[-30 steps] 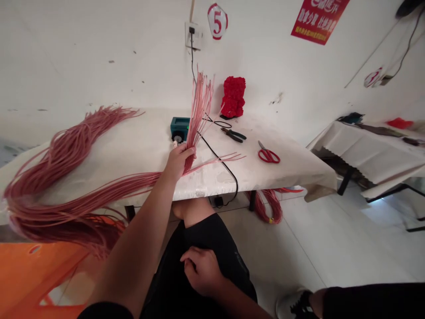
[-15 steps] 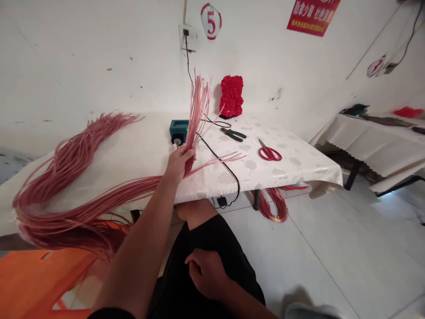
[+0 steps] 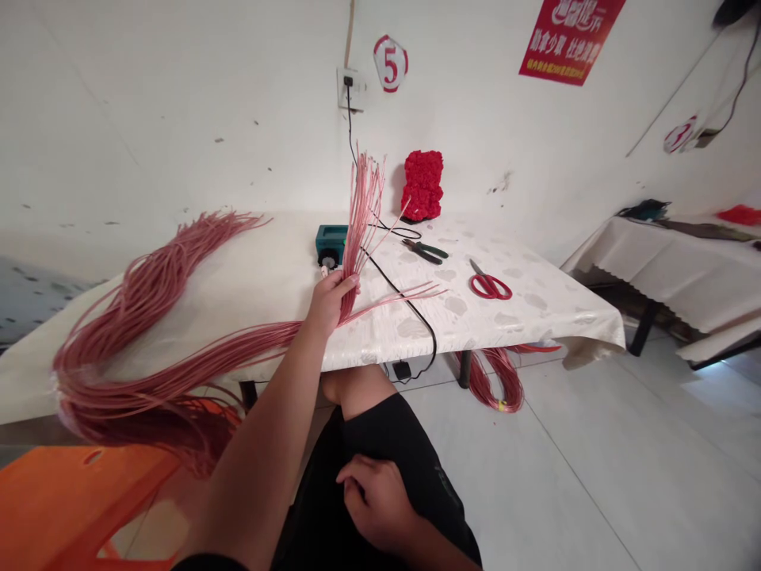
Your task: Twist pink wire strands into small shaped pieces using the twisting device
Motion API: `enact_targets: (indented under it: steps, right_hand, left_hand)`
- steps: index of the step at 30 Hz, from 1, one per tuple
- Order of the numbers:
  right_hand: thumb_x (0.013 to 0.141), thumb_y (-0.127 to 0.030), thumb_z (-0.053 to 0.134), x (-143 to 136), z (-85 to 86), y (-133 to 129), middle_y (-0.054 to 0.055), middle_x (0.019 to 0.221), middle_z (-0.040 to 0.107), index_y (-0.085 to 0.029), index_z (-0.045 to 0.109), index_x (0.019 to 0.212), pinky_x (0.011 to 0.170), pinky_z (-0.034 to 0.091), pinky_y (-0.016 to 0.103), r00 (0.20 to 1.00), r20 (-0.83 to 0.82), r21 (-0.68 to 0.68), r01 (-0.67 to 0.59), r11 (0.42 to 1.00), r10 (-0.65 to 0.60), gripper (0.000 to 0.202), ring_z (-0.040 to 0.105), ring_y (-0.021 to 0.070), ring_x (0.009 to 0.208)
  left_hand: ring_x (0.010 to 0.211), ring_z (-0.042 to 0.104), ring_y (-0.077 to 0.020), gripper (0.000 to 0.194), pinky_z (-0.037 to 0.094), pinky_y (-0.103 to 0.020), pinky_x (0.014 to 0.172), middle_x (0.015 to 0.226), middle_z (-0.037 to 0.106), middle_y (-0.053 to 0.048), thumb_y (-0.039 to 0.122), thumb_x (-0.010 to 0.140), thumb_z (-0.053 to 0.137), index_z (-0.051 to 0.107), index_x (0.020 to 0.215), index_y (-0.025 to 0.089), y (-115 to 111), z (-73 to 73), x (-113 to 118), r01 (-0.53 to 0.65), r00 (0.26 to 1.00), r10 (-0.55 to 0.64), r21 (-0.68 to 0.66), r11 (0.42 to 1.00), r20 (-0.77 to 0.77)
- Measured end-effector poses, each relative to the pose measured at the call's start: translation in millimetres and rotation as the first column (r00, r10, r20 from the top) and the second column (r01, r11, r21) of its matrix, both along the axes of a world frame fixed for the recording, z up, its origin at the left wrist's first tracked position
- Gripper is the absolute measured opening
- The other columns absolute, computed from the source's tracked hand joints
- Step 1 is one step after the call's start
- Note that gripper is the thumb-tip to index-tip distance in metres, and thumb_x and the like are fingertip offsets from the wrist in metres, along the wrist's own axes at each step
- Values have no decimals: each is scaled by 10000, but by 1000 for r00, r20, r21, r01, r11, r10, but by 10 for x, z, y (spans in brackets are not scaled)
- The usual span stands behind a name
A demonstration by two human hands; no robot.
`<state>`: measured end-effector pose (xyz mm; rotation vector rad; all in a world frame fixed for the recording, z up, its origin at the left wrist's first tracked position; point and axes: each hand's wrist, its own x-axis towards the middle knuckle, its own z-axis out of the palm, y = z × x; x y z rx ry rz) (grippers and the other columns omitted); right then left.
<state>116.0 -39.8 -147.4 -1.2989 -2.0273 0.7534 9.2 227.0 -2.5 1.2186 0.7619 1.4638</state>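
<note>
My left hand [image 3: 329, 304] is closed round a bunch of thin pink strands [image 3: 360, 218], which looks like coated wire or cord. The ends fan upward above my fist, and a few strands stick out to the right over the table. From the fist the bunch runs left along the table's front edge and joins a thick looped bundle [image 3: 134, 297], part of which hangs over the edge. My right hand [image 3: 379, 500] rests on my thigh, its fingers curled, with nothing visible in them. Just behind my left hand stands a small teal box-shaped device [image 3: 330, 246] with a black knob.
Pliers [image 3: 424, 251] and red-handled scissors [image 3: 491, 286] lie on the covered table [image 3: 410, 337]. A red rose-textured figure [image 3: 422, 186] stands against the wall. A black cable [image 3: 416, 305] hangs over the front edge. Below are a wire coil [image 3: 496, 388] and an orange stool [image 3: 71, 496].
The view has tilted up and turned slightly left, so everything sits a little lower and further right. My left hand keeps its hold on the strands; my right hand stays on my thigh.
</note>
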Motion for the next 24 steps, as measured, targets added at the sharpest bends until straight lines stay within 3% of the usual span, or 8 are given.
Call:
enact_targets:
  steps: [24]
  right_hand:
    - [824,-85,524,16,11,16,-25,866,733,-256,694,947,725,477,223,1000,22,-17,-2,1000,2,270,690,138,756]
  left_hand:
    - [618,576,-103,217,461,-229,624,669,619,-10,333,718,780,668,772,155,23,-25,5,-15,1000,15,-4,1000,17]
